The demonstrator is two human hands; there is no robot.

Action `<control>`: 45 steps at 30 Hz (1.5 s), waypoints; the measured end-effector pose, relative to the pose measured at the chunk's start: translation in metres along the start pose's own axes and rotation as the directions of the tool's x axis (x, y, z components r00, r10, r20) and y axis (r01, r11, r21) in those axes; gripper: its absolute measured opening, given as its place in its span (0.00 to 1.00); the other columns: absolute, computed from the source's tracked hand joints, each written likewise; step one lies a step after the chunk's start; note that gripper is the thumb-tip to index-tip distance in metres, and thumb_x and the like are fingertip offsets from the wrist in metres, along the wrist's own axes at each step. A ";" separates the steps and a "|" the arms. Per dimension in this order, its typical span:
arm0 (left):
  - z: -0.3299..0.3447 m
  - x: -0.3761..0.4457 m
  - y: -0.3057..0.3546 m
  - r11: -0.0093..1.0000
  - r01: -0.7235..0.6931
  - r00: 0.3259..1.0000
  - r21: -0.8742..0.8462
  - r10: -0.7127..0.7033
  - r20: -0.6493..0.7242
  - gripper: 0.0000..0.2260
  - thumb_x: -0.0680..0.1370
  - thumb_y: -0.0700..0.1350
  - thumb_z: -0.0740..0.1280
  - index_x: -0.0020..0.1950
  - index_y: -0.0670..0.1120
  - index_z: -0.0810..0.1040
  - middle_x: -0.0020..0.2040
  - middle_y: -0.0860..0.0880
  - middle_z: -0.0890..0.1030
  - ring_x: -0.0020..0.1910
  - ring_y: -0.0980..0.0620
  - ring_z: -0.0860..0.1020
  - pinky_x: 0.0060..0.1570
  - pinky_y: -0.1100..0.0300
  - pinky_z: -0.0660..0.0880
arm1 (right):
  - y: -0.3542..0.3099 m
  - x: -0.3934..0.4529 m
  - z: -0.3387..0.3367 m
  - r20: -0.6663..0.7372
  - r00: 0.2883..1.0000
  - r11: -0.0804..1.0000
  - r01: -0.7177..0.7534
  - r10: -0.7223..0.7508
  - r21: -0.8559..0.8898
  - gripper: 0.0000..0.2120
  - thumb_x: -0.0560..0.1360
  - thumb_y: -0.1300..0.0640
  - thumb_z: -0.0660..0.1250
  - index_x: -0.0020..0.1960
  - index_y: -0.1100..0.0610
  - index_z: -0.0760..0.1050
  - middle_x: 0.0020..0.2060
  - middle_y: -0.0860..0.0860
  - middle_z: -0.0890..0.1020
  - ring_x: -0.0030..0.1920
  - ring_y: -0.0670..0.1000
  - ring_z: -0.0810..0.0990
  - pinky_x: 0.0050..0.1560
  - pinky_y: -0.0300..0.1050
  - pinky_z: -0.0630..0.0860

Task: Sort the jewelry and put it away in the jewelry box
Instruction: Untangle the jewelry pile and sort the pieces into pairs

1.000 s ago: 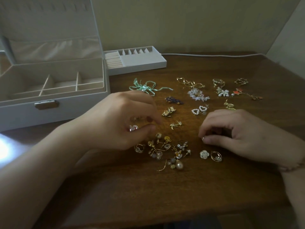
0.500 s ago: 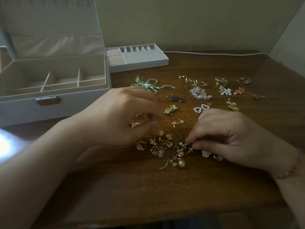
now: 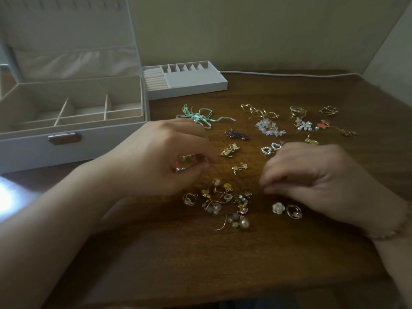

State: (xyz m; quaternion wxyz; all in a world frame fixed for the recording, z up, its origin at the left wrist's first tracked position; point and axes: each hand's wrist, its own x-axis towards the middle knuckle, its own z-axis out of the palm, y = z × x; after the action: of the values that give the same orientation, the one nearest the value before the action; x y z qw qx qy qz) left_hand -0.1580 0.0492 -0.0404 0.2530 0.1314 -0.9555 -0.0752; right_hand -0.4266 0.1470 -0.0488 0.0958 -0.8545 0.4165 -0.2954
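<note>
Jewelry lies loose on the desk (image 3: 223, 264): tangled heap of gold/pearl pieces (image 3: 225, 202) at centre, near edge of spread, w/ sorted-looking pairs laid out beyond it, e.g. teal ribbon bow (image 3: 197, 117), purple piece (image 3: 236, 134), pearl hearts (image 3: 270, 148), white flower pieces (image 3: 268, 128). I see the left hand (image 3: 160, 159) just above-left of heap, fingers curled, gripping small gold pieces in the palm; thumb and forefinger tips close together. Right hand (image 3: 312, 181) is right of heap, fingers curled down, tips pressed together at desk surface; can't tell if anything is pinched, motion blur. White rose stud (image 3: 278, 208) and gold hoop (image 3: 294, 211) lie just below it. Jewelry box (image 3: 73, 148) stands open at far left, lid up, compartments visible. Removable tray (image 3: 187, 81) sits beside it, to its right.
</note>
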 end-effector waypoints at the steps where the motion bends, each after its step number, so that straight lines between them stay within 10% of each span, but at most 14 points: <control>1: 0.000 0.000 0.000 1.000 0.001 1.000 0.000 -0.001 0.001 0.05 0.77 0.40 0.70 0.50 0.43 0.85 0.44 0.49 0.82 0.44 0.48 0.80 0.43 0.48 0.78 | 0.003 -0.002 -0.004 -0.080 0.996 0.999 -0.036 0.037 0.006 0.04 0.70 0.58 0.76 0.45 0.54 0.84 0.43 0.44 0.84 0.46 0.45 0.82 0.49 0.37 0.76; 8: -0.001 0.002 0.000 1.000 -0.002 1.000 0.012 0.002 0.003 0.06 0.77 0.42 0.70 0.51 0.45 0.85 0.44 0.51 0.81 0.43 0.51 0.80 0.41 0.51 0.78 | 0.051 -0.025 -0.069 -0.569 0.746 0.932 -0.343 0.347 0.120 0.08 0.69 0.41 0.74 0.48 0.39 0.82 0.41 0.40 0.85 0.36 0.42 0.81 0.37 0.31 0.75; 15: 0.014 -0.009 -0.011 0.963 0.266 0.964 -0.034 -0.266 0.029 0.14 0.76 0.60 0.66 0.55 0.55 0.84 0.49 0.58 0.82 0.49 0.54 0.81 0.49 0.47 0.79 | 0.113 -0.046 -0.089 -0.502 0.596 0.675 -0.737 0.627 -0.031 0.10 0.71 0.52 0.75 0.38 0.38 0.80 0.34 0.36 0.81 0.35 0.33 0.77 0.31 0.29 0.70; 24: 0.015 -0.011 -0.013 0.941 0.337 0.938 -0.026 -0.333 0.094 0.15 0.76 0.64 0.65 0.54 0.57 0.83 0.46 0.57 0.82 0.47 0.54 0.82 0.48 0.49 0.79 | 0.111 -0.053 -0.070 -0.396 0.642 0.591 -0.764 0.656 -0.259 0.07 0.73 0.51 0.73 0.44 0.38 0.79 0.36 0.38 0.76 0.38 0.42 0.76 0.35 0.40 0.70; 31: 0.001 0.001 0.005 0.997 0.031 0.998 -0.071 -0.027 0.050 0.09 0.79 0.47 0.66 0.52 0.48 0.85 0.45 0.54 0.80 0.43 0.56 0.80 0.40 0.56 0.78 | 0.103 -0.048 -0.071 -0.284 0.655 0.574 -0.753 0.700 -0.321 0.09 0.74 0.51 0.71 0.46 0.37 0.74 0.47 0.43 0.77 0.40 0.41 0.71 0.37 0.40 0.67; 35: -0.001 -0.001 -0.001 0.995 0.052 0.999 -0.089 -0.052 -0.005 0.07 0.77 0.40 0.69 0.52 0.45 0.85 0.45 0.51 0.81 0.45 0.53 0.80 0.43 0.53 0.78 | 0.075 -0.032 -0.067 -0.433 0.780 0.727 -0.604 0.453 -0.327 0.09 0.73 0.53 0.72 0.50 0.42 0.77 0.50 0.47 0.80 0.43 0.39 0.74 0.42 0.33 0.68; 39: -0.002 0.000 -0.004 0.998 0.063 0.992 -0.010 -0.064 -0.110 0.08 0.74 0.35 0.69 0.49 0.43 0.85 0.43 0.50 0.81 0.43 0.53 0.78 0.45 0.57 0.76 | 0.016 0.013 -0.042 -0.012 0.982 0.961 -0.189 0.190 -0.205 0.12 0.75 0.50 0.71 0.57 0.42 0.77 0.50 0.39 0.81 0.51 0.36 0.77 0.50 0.25 0.69; 45: -0.005 -0.002 -0.009 0.988 0.150 0.951 0.025 -0.137 -0.277 0.08 0.73 0.33 0.69 0.49 0.41 0.85 0.40 0.48 0.79 0.38 0.53 0.75 0.38 0.56 0.74 | -0.027 0.075 0.000 0.480 0.876 0.988 0.037 0.042 -0.153 0.15 0.78 0.52 0.66 0.63 0.41 0.76 0.57 0.35 0.75 0.59 0.41 0.73 0.59 0.45 0.72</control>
State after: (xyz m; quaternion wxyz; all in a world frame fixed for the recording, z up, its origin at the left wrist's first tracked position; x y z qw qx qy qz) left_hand -0.1517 0.0408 -0.0385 0.3736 0.2153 -0.9007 -0.0525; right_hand -0.3728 0.1067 -0.0063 0.1291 -0.9054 0.4026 -0.0395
